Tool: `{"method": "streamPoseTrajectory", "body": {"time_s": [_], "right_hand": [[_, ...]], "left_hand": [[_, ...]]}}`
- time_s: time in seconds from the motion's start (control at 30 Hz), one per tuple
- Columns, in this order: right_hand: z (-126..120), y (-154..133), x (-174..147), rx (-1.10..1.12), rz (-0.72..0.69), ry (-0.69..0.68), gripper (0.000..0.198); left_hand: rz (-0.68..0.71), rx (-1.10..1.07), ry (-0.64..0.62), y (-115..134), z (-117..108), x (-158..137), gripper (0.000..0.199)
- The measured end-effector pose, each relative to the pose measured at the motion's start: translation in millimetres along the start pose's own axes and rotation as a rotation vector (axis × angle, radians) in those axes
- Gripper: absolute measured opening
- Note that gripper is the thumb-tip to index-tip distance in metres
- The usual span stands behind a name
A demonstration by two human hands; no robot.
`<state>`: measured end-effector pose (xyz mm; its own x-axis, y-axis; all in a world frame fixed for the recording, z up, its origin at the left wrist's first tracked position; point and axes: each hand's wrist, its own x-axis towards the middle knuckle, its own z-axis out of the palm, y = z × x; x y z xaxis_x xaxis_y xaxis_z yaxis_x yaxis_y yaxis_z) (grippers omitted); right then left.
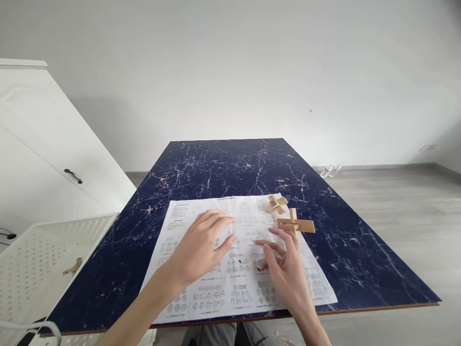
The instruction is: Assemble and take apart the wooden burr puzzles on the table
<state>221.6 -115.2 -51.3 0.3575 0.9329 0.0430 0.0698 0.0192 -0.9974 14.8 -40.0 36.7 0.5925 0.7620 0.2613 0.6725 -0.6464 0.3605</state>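
A large printed instruction sheet (212,250) with rows of small diagrams lies flat on the table. My left hand (205,238) is over the middle of the sheet, its fingers stretched out and nothing in it. Lower right, my right hand (283,262) has its fingers apart and slightly bent, with no held object visible. Just beyond its fingertips stands a wooden interlocking cross puzzle (304,226); whether the fingers touch it I cannot tell. Behind that, on the sheet's far right corner, sits a smaller wooden burr puzzle (276,204) with a dark mark on one piece.
The dark blue marbled table (223,168) reaches toward the grey wall. At left are a white cabinet (46,158) and a perforated white surface (39,264) holding another wooden puzzle (73,266). Clear bottles (331,170) stand on the floor at right.
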Motion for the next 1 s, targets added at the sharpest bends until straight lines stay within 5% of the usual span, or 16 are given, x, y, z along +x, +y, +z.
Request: {"method": "streamPoseTrajectory", "body": {"time_s": [0.23,0.43,0.67,1.0], "right_hand": [[3.1,2.0,-0.6,0.047,0.055,-0.062,0.042],[1.0,5.9,0.7,-0.033,0.018,-0.154,0.039],[-2.9,5.9,1.9,-0.137,-0.008,-0.212,0.033],[5.6,-8.7,-5.9,-0.170,0.054,-0.153,0.038]], "left_hand": [[0.007,-0.036,-0.149,24.7,44.5,105.8,0.037],[0.008,-0.032,-0.148,28.2,76.6,138.0,0.027],[-0.048,-0.158,-0.109,0.6,72.1,129.4,0.023],[-0.233,-0.775,-0.154,-43.3,26.4,52.9,0.033]]}}
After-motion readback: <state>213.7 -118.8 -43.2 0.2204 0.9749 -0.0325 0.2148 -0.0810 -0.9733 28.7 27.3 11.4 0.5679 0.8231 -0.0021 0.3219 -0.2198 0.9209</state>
